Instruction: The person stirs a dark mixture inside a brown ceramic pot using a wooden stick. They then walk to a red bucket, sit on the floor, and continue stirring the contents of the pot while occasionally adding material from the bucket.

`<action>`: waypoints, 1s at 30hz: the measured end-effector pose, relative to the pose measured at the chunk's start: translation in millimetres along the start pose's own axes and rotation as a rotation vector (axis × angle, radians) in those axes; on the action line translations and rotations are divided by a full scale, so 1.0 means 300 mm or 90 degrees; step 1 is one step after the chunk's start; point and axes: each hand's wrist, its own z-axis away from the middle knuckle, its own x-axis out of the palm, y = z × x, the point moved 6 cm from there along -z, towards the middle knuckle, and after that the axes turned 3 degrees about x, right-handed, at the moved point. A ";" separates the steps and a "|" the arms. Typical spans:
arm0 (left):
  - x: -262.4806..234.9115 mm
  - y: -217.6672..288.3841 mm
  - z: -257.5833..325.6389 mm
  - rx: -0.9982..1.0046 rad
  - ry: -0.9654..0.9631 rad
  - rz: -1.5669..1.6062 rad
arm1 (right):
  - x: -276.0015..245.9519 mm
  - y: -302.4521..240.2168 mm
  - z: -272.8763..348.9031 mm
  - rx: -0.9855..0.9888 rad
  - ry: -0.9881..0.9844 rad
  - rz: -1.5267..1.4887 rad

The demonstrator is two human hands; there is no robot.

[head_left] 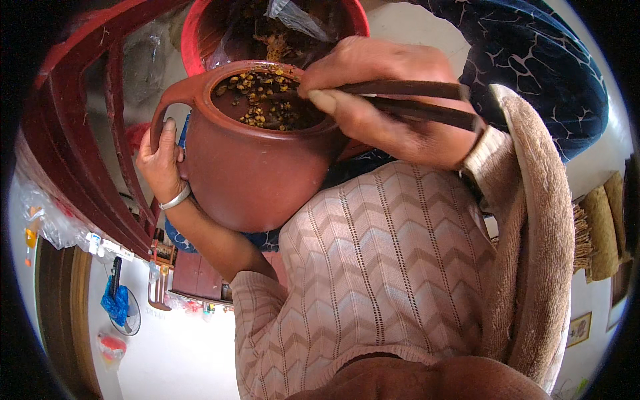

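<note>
A large reddish-brown clay teapot (257, 175) leans in front of my torso, its wide round mouth uncovered. Yellow bits and dark damp scraps (267, 97) cling inside it. My left hand (160, 160) is closed round the loop handle on the pot's left side. Over the right rim, my right hand (393, 100) pinches a pair of dark wooden chopsticks (417, 100). Their thick ends point right, past my wrist; the lower ends reach toward the pot's mouth and are hard to make out.
Just beyond the pot stands a red bucket (191, 40) holding dark wet scraps and a clear plastic bag (293, 19). A dark red wooden frame (87, 127) rises at the left. Dark blue patterned cloth (533, 67) lies at the upper right.
</note>
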 end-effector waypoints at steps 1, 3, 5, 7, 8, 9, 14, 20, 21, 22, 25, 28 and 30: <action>0.002 -0.001 -0.006 -0.002 -0.001 -0.003 | 0.013 0.018 0.004 0.036 -0.021 -0.021; 0.009 0.004 -0.014 -0.001 -0.009 0.006 | 0.039 0.050 0.007 0.069 -0.051 0.040; 0.012 0.010 -0.008 0.007 -0.016 0.027 | 0.044 0.071 0.014 0.081 -0.059 0.046; 0.011 0.019 -0.006 0.002 -0.013 0.012 | 0.039 0.061 0.013 0.055 -0.046 0.062; 0.008 0.021 -0.004 0.000 -0.011 0.004 | 0.034 0.052 0.011 0.054 -0.045 0.072; 0.008 0.021 -0.004 0.006 -0.009 0.010 | 0.027 0.042 0.009 0.054 -0.043 0.082; 0.007 -0.002 -0.007 -0.014 -0.002 0.036 | 0.016 -0.011 0.018 -0.003 -0.055 0.145; 0.007 -0.001 -0.005 -0.003 0.000 0.023 | -0.007 -0.045 0.007 -0.031 -0.044 0.090; 0.002 -0.002 0.001 -0.004 0.001 0.022 | 0.007 -0.035 -0.001 -0.049 -0.034 0.049; 0.013 0.009 -0.009 -0.001 -0.009 0.024 | 0.013 -0.030 -0.006 -0.063 -0.015 0.015; 0.022 0.033 -0.006 0.006 -0.012 -0.003 | 0.069 0.009 -0.042 -0.105 0.032 -0.057; 0.019 0.029 -0.004 0.010 -0.013 -0.018 | 0.067 0.047 -0.086 -0.115 0.078 -0.123; 0.011 0.018 -0.011 0.005 -0.019 -0.025 | 0.050 0.081 -0.099 0.066 -0.001 -0.044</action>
